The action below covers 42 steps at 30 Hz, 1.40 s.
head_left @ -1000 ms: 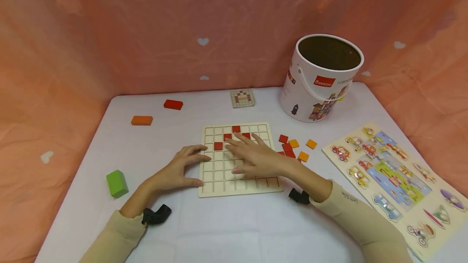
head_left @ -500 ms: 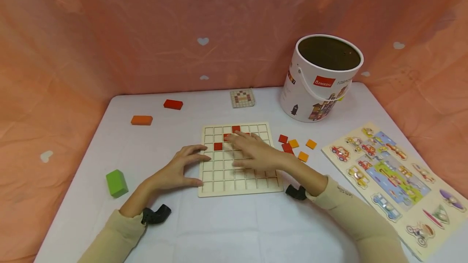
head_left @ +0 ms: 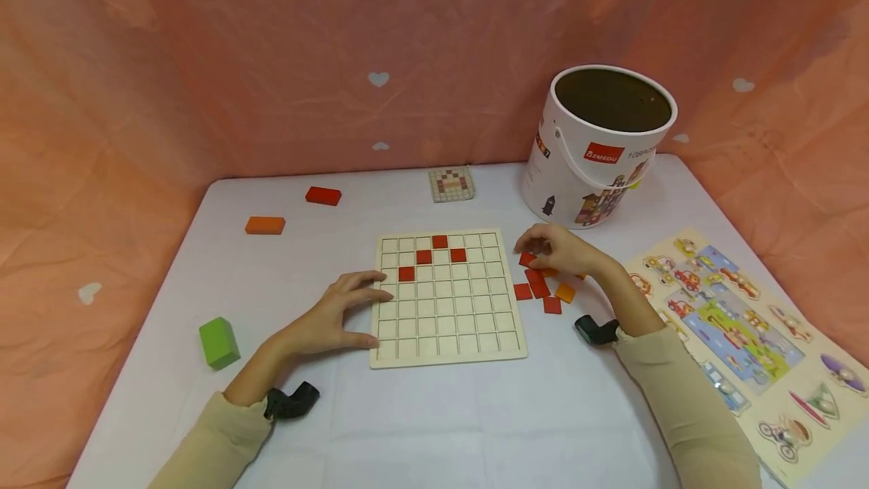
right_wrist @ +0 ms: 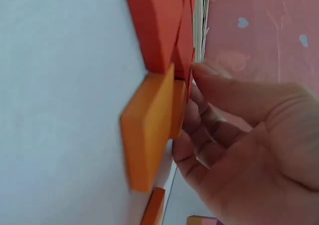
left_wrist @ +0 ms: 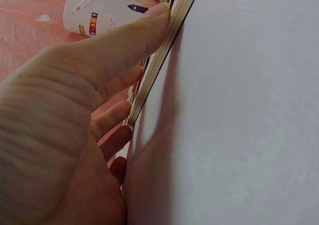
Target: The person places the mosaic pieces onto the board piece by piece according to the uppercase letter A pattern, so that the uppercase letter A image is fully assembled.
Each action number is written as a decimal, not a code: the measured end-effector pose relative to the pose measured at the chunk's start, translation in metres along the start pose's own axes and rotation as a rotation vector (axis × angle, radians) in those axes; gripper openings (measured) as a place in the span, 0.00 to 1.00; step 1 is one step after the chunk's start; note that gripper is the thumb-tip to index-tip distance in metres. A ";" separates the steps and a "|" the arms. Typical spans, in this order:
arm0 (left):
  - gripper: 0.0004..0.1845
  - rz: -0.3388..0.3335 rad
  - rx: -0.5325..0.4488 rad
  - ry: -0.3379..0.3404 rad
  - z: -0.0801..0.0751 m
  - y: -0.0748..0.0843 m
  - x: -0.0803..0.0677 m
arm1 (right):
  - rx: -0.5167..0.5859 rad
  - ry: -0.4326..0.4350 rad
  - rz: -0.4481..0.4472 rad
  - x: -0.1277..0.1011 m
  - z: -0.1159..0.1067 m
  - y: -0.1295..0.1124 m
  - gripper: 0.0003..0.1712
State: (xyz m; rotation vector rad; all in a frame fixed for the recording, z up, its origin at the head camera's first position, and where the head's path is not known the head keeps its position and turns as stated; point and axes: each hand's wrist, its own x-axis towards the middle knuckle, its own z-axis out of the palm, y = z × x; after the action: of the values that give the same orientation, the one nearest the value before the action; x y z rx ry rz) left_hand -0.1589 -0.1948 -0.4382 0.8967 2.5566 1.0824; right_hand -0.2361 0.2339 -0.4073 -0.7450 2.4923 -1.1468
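A person in beige sleeves works at a tabletop (head_left: 407, 421) covered in white, in front of a peach-pink curtain (head_left: 285, 59) printed with pale hearts. A pale wooden grid board (head_left: 444, 306) lies flat near the middle. Four red squares (head_left: 406, 274) sit in its cells: one in the top row, two in the second, one further left in the third. The left hand (head_left: 327, 321) rests at the board's left side, its grip wide, thumb against the edge near the lower corner and fingers spread higher up. The right hand (head_left: 563, 251) is just beyond the board's right edge, over a loose group of tiles. Its grip is narrow, with thumb and fingers bent around a red tile (head_left: 526, 259); whether they pinch it I cannot tell. Other red tiles (head_left: 536, 283) and orange tiles (head_left: 565, 293) lie close by, some partly under the hand. Behind the board is a small pattern card (head_left: 451, 184); to its right stands a white bucket (head_left: 539, 179) with a handle. A vehicle puzzle (head_left: 770, 398) lies at the far right. On the left are a red block (head_left: 323, 195), an orange block (head_left: 265, 226) and, nearer the person, a green block (head_left: 219, 343).
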 end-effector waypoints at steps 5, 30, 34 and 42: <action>0.34 0.010 0.006 0.005 0.000 0.001 0.000 | -0.043 0.019 0.042 0.001 0.003 -0.004 0.14; 0.35 0.012 0.003 0.000 -0.001 0.000 -0.001 | 0.100 -0.218 -0.165 0.085 0.099 -0.100 0.09; 0.35 0.019 0.001 0.003 -0.002 0.000 -0.001 | 0.051 -0.232 -0.131 0.087 0.106 -0.106 0.11; 0.34 0.026 0.002 0.001 -0.001 0.000 -0.001 | -0.074 -0.138 -0.164 0.070 0.106 -0.109 0.12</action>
State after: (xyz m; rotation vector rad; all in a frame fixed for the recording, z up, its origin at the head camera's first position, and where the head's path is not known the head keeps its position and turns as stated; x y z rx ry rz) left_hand -0.1586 -0.1956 -0.4379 0.9330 2.5534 1.0883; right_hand -0.2090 0.0696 -0.3947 -1.0285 2.4063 -1.0224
